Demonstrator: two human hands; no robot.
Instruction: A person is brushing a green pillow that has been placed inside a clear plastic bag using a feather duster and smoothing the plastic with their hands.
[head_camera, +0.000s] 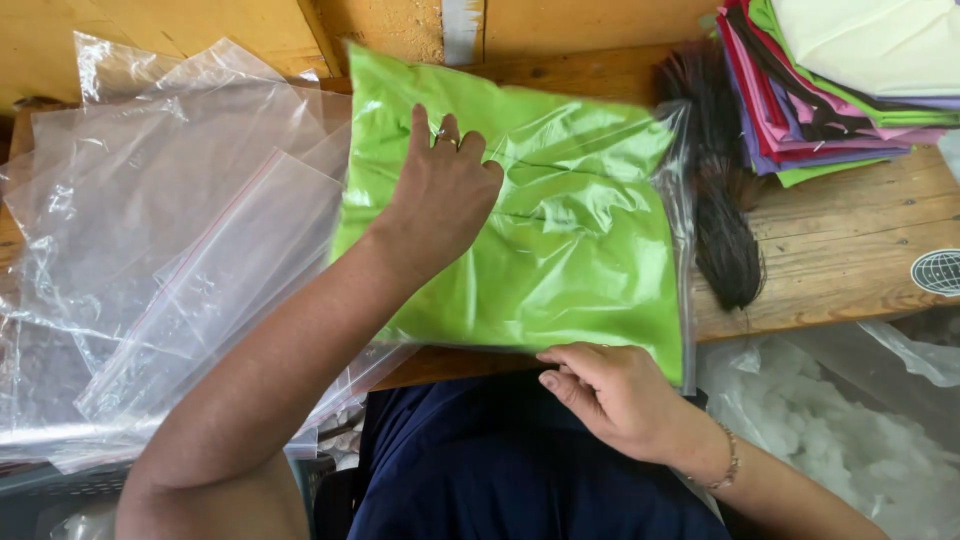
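While the left hand (440, 200) presses flat, fingers spread, on the bagged green garment (530, 240), the right hand (610, 395) pinches its near edge on the wooden surface (840, 250).

Worn wooden table (850, 260), yellow wall (200, 30)

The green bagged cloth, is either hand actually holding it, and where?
The left hand presses flat on top of the bagged green cloth; the right hand pinches its near edge at the table rim.
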